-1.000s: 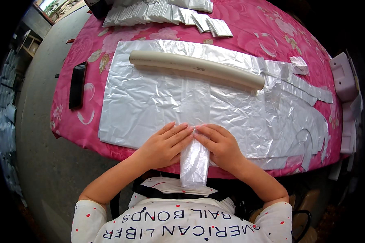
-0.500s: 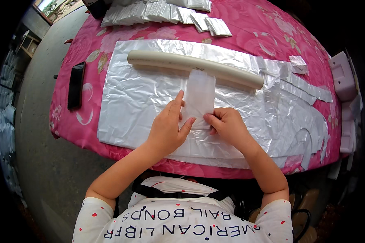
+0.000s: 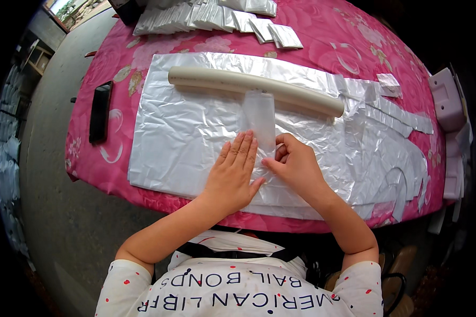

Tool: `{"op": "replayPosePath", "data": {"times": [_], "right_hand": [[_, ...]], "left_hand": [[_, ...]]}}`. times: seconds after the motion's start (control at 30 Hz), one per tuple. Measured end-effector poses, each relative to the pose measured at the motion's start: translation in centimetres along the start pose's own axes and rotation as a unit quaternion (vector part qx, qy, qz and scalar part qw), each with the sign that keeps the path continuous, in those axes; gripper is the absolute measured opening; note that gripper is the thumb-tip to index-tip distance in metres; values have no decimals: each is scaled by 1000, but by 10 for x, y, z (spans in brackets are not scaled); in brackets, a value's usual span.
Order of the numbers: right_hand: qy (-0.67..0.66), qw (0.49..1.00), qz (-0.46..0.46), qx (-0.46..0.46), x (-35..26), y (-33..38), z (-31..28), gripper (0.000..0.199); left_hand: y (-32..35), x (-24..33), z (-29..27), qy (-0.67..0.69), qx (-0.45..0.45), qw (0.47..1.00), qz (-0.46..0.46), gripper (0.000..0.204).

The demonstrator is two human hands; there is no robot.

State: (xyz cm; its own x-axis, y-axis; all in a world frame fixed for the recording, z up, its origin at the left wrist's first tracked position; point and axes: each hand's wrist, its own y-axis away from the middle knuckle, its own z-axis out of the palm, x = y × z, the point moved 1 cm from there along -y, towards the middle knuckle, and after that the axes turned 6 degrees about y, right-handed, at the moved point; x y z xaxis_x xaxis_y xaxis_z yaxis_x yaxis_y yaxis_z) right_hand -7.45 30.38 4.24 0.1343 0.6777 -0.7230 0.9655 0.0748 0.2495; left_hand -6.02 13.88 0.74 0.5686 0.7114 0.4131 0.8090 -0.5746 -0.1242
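Note:
A narrow, folded strip of translucent plastic bag (image 3: 263,113) lies on a stack of large silvery-white plastic bags (image 3: 166,140). Its far end meets a long cream-coloured tube (image 3: 238,80) resting across the stack. My left hand (image 3: 231,171) lies flat over the strip's left side, palm down with its fingers stretched out. On the other side, my right hand (image 3: 297,164) pinches the strip's lower right edge between thumb and curled fingers. Under my left palm the near part of the strip is hidden.
A black phone (image 3: 100,112) lies on the pink flowered tablecloth (image 3: 127,113) at the left. Rows of small folded plastic bags (image 3: 211,16) sit at the far side. Cut plastic strips (image 3: 391,117) trail off the stack at the right, near a lilac plastic piece (image 3: 448,100).
My left hand has turned from beside the strip to lying flat on it. The strip now looks narrower, its left part pressed down. My right hand has moved up slightly, still pinching its edge.

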Motion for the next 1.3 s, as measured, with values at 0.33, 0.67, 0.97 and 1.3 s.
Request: {"op": "replayPosePath", "data": {"times": [0.33, 0.67, 0.97, 1.3], "right_hand": [[317, 854, -397, 110, 20, -4, 4, 50], [215, 890, -400, 28, 19, -17, -9, 48], [228, 857, -454, 86, 23, 21, 16, 29], [222, 848, -471, 103, 25, 20, 18, 30]], "left_hand": [[-16, -7, -10, -78, 57, 993, 65, 53], [-16, -15, -18, -74, 87, 986, 121, 38], [30, -17, -23, 17, 67, 978, 199, 36], [31, -22, -22, 67, 80, 976, 192, 37]]}}
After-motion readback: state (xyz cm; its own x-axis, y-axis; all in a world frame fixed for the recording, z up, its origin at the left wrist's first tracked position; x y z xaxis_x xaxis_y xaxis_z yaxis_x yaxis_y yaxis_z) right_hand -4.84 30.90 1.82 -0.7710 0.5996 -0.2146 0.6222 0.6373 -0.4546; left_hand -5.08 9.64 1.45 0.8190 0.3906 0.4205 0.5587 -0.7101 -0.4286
